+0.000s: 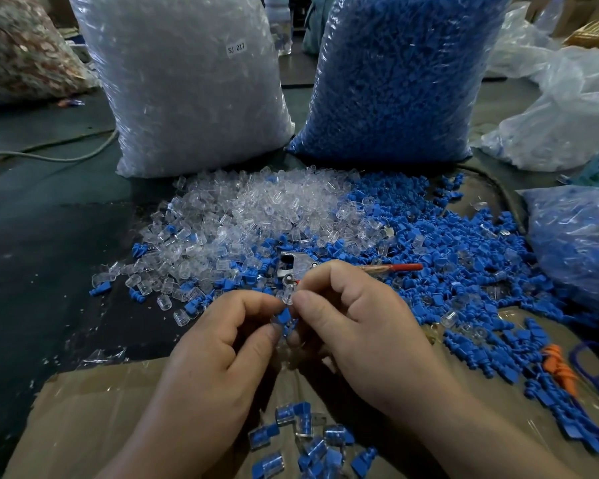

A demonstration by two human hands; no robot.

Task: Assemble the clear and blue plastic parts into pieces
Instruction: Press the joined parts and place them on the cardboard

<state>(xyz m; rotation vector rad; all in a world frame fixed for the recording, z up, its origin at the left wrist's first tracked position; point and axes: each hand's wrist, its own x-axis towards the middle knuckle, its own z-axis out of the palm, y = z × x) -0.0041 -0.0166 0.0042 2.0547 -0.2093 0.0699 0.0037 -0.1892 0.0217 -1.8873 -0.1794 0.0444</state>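
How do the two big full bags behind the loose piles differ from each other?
The left bag holds clear parts; the right bag holds blue parts. The left bag bears a small label reading SJ 017; the right bag shows no label. Both are transparent plastic, stuffed full, and stand upright side by side.

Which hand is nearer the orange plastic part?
Right. The right hand, pinching a clear part, sits to the left of the orange plastic part; the left hand, pinching a blue part, is farther left, beyond the right hand.

"SJ 017" sticker, clear-parts bag
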